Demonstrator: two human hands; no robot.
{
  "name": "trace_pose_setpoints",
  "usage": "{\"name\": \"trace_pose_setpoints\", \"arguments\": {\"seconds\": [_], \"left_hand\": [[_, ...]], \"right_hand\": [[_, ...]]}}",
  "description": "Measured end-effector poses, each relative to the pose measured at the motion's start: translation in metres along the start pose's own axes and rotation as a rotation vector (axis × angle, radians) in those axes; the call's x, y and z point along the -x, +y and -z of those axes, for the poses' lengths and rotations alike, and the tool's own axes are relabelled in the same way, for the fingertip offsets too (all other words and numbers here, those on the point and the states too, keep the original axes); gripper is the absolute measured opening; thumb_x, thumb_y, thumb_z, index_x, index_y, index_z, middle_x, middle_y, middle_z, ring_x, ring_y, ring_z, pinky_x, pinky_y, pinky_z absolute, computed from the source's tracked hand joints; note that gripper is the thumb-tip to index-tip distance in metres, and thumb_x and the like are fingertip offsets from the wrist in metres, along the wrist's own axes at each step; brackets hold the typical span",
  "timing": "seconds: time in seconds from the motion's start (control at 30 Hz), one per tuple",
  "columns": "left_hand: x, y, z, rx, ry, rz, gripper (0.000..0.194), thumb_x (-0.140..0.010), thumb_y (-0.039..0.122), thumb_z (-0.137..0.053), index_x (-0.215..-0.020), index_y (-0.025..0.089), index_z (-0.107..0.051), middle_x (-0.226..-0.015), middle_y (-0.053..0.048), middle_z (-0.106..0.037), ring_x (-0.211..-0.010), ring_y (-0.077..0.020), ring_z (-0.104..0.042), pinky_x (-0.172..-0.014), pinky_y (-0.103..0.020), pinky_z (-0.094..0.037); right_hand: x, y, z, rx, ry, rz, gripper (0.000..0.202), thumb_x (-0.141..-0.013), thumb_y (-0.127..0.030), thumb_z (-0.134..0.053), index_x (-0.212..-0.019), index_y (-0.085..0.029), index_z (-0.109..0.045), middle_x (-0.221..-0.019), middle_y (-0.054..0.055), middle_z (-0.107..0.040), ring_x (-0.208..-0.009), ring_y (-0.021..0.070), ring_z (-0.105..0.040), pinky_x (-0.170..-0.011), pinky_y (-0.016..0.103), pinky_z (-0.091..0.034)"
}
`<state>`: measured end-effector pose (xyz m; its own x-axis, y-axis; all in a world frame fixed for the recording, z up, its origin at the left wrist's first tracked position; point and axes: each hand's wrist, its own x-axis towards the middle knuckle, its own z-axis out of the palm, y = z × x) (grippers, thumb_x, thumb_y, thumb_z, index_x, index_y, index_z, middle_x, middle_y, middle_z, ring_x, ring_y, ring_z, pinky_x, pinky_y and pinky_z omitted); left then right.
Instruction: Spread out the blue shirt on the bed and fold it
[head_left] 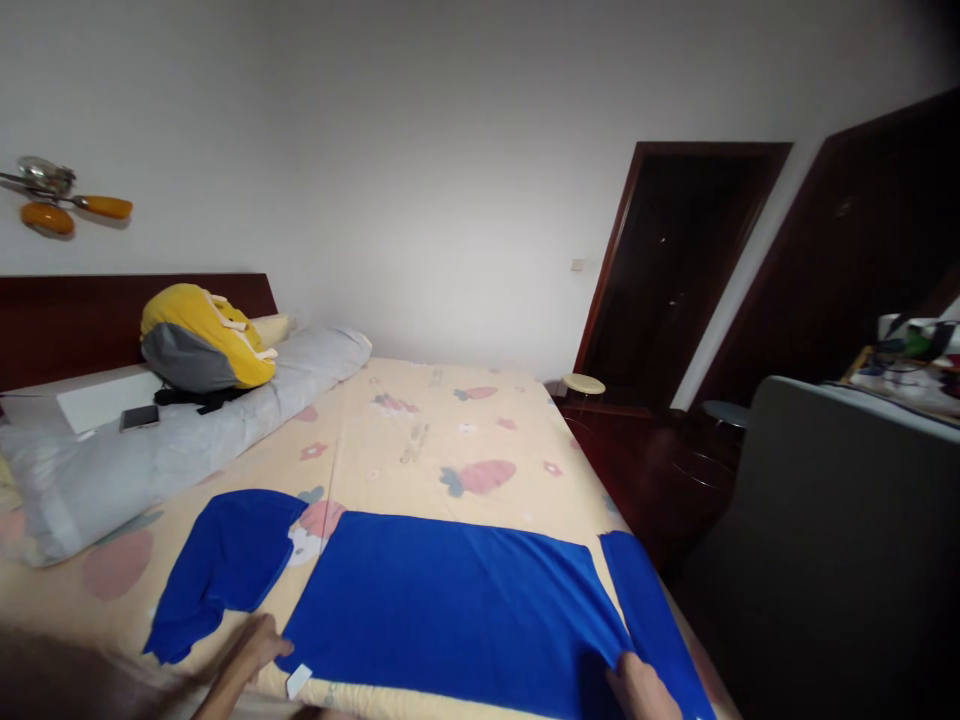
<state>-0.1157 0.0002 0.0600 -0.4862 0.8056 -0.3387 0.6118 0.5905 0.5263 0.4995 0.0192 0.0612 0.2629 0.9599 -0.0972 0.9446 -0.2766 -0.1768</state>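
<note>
From where I'm watching, my left hand (259,640) rests on the near left corner of the blue shirt (450,600), fingers curled at the cloth edge; whether they pinch it or only press it flat I cannot tell. My right hand (641,685) sits at the near right corner, where the body meets the right sleeve (649,610), and seems to have a fold of fabric nipped between the fingers — the bottom edge of the view cuts it off, so I'm not certain.

Between the two hands the shirt lies spread flat on the bed sheet (420,440), body smooth, no fold made that I can see. Just beyond my left hand the left sleeve (225,565) is rumpled, so I judge the smoothing part done, the folding all left.

A white tag (298,680) lies beside my left hand; no writing on it is readable.

Further off from the left hand — a grey pillow (150,450), a phone (139,417), a yellow plush toy (202,340).
</note>
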Motion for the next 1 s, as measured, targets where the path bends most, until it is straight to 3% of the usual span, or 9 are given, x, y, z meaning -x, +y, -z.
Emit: {"name": "trace_pose_setpoints", "arguments": {"seconds": [0.1,0.17,0.33,0.43,0.5,0.6,0.67,0.8,1.0], "left_hand": [[-0.003,0.039,0.002,-0.093,0.071,-0.176,0.029,-0.071,0.028,-0.061,-0.054,0.024,-0.038,-0.049,0.006,-0.045,-0.066,-0.0208,-0.06,-0.066,-0.032,-0.04],[0.002,0.068,-0.008,-0.126,0.069,-0.28,0.023,-0.08,0.031,-0.051,-0.06,0.024,-0.042,-0.053,0.006,-0.047,-0.065,-0.0173,-0.058,-0.066,-0.03,-0.039],[0.039,0.126,-0.059,-0.154,-0.058,-0.522,0.016,-0.081,0.025,-0.046,-0.069,0.023,-0.056,-0.065,0.003,-0.062,-0.069,-0.0144,-0.061,-0.066,-0.025,-0.042],[0.062,0.147,-0.096,-0.166,-0.09,-0.62,0.019,-0.077,0.02,-0.048,-0.086,0.023,-0.064,-0.093,-0.004,-0.071,-0.093,-0.0168,-0.065,-0.084,-0.025,-0.046],[0.072,0.157,-0.121,-0.19,-0.116,-0.639,0.038,-0.077,0.018,-0.044,-0.109,0.021,-0.064,-0.122,-0.01,-0.066,-0.118,-0.0191,-0.058,-0.102,-0.027,-0.041],[0.079,0.167,-0.155,-0.254,-0.205,-0.643,0.065,-0.077,0.015,-0.036,-0.141,0.016,-0.042,-0.156,-0.01,-0.035,-0.145,-0.0175,-0.029,-0.119,-0.031,-0.025],[0.08,0.167,-0.171,-0.31,-0.24,-0.629,0.073,-0.076,0.016,-0.034,-0.149,0.018,-0.027,-0.162,-0.003,-0.018,-0.149,-0.0161,-0.013,-0.122,-0.036,-0.017],[0.07,0.141,-0.176,-0.412,-0.135,-0.492,0.066,-0.085,0.035,-0.027,-0.15,0.025,-0.019,-0.161,0.0,-0.015,-0.148,-0.0178,-0.011,-0.121,-0.045,-0.016],[0.034,0.058,-0.126,-0.458,0.113,-0.288,0.061,-0.09,0.047,-0.016,-0.149,0.031,-0.01,-0.161,0.002,-0.012,-0.148,-0.018,-0.012,-0.12,-0.05,-0.018]], "right_hand": [[-0.002,-0.033,-0.01,-0.01,0.0,0.056,0.013,-0.081,-0.024,-0.051,-0.076,-0.022,-0.063,-0.083,0.01,-0.073,-0.083,0.0251,-0.072,-0.068,0.032,-0.052],[-0.003,-0.061,-0.019,-0.025,-0.004,0.104,0.015,-0.083,-0.023,-0.05,-0.08,-0.02,-0.064,-0.086,0.011,-0.074,-0.084,0.0248,-0.072,-0.069,0.031,-0.051],[0.007,-0.139,-0.042,-0.077,-0.005,0.245,0.019,-0.083,-0.02,-0.048,-0.087,-0.018,-0.067,-0.09,0.013,-0.074,-0.087,0.0263,-0.071,-0.072,0.033,-0.051],[0.021,-0.182,-0.055,-0.113,0.004,0.333,0.025,-0.086,-0.02,-0.043,-0.089,-0.021,-0.069,-0.089,0.01,-0.075,-0.088,0.0259,-0.071,-0.075,0.033,-0.053],[0.029,-0.205,-0.063,-0.14,0.005,0.392,0.03,-0.085,-0.017,-0.043,-0.096,-0.024,-0.069,-0.094,0.008,-0.076,-0.096,0.0256,-0.07,-0.083,0.033,-0.053],[0.034,-0.224,-0.075,-0.182,-0.005,0.476,0.045,-0.079,-0.017,-0.049,-0.119,-0.03,-0.063,-0.125,0.006,-0.068,-0.121,0.0268,-0.058,-0.103,0.037,-0.045],[0.033,-0.221,-0.083,-0.248,-0.032,0.572,0.055,-0.08,-0.025,-0.05,-0.134,-0.034,-0.05,-0.144,0.003,-0.05,-0.134,0.027,-0.045,-0.111,0.041,-0.038],[0.021,-0.183,-0.099,-0.354,-0.074,0.661,0.056,-0.084,-0.049,-0.048,-0.14,-0.043,-0.038,-0.15,-0.002,-0.036,-0.139,0.028,-0.034,-0.114,0.049,-0.034],[0.004,-0.085,-0.091,-0.283,0.102,0.392,0.052,-0.086,-0.054,-0.039,-0.137,-0.045,-0.041,-0.149,-0.003,-0.04,-0.14,0.0251,-0.033,-0.114,0.053,-0.03]]}}
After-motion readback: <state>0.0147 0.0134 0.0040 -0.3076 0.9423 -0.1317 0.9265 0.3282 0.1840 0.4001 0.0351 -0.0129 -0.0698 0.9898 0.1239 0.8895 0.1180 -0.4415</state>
